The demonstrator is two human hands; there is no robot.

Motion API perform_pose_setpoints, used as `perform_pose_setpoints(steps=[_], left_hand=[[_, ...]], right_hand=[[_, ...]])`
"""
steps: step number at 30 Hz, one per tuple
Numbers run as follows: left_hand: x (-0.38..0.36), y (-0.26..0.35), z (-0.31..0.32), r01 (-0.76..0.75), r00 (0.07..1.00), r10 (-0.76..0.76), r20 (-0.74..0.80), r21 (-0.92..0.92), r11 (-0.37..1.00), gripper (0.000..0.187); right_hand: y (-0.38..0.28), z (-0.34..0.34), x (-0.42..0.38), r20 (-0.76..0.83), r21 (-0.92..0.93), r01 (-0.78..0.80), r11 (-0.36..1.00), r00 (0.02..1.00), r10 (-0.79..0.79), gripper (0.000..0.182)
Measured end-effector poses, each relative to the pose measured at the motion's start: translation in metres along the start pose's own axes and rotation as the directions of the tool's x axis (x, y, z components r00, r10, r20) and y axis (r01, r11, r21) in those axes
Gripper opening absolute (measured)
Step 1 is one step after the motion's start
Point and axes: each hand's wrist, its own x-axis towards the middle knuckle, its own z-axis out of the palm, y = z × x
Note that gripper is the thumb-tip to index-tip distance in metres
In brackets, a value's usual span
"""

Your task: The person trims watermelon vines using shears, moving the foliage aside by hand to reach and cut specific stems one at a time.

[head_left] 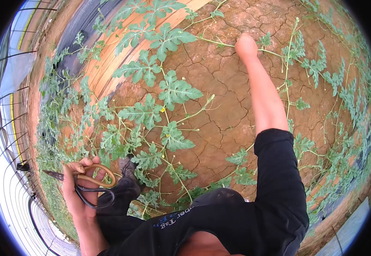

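My left hand [80,181] is wrapped around a pair of scissors [95,181], with one tan handle loop and one black one. Their dark blades point left, away from my body. My right arm is stretched out over the cracked soil, and my right hand [246,46] is closed on a thin watermelon vine [219,42]. The stem emerges on both sides of my fist; the fingertips are hidden beneath it. Lobed watermelon leaves [170,40] grow on a plant left of that hand.
Cracked brown soil [221,115] lies between rows of vines. Wooden-coloured sheeting [108,68] and black plastic film [80,25] run along the upper left. A greenhouse wall [1,141] with hoops curves along the left. My boot [128,168] stands among leaves.
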Motion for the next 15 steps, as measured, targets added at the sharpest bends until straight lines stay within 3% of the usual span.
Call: perform_pose_setpoints(steps=[1, 3, 5, 8, 12, 15], left_hand=[[0.0, 0.0, -0.001, -0.004, 1.0, 0.004, 0.016, 0.002, 1.0, 0.037], [0.002, -0.001, -0.002, -0.006, 0.999, 0.006, 0.034, -0.001, 1.0, 0.037], [0.004, -0.001, -0.002, 0.001, 1.0, -0.001, 0.022, 0.006, 1.0, 0.037], [0.006, -0.003, 0.002, 0.028, 1.0, -0.028, -0.003, 0.012, 1.0, 0.037], [0.004, -0.003, 0.004, 0.026, 0.999, -0.026, 0.028, -0.002, 1.0, 0.038], [0.003, -0.003, 0.003, -0.002, 1.0, 0.002, 0.031, 0.002, 1.0, 0.038]], right_hand=[[-0.005, -0.003, -0.008, -0.071, 0.087, -0.01, 0.996, 0.997, 0.017, 0.012], [-0.017, 0.008, -0.03, -0.229, 0.295, 0.147, 0.944, 0.97, -0.079, 0.012], [-0.041, 0.006, -0.059, -0.079, 0.466, 0.187, 0.865, 0.982, -0.17, 0.013], [-0.064, 0.024, -0.08, 0.0, 0.511, 0.232, 0.828, 0.963, -0.27, 0.013], [-0.081, 0.034, -0.081, 0.016, 0.323, 0.228, 0.918, 0.969, -0.246, 0.015], [-0.088, 0.036, -0.076, 0.132, 0.172, 0.24, 0.955, 0.955, -0.264, 0.017]])
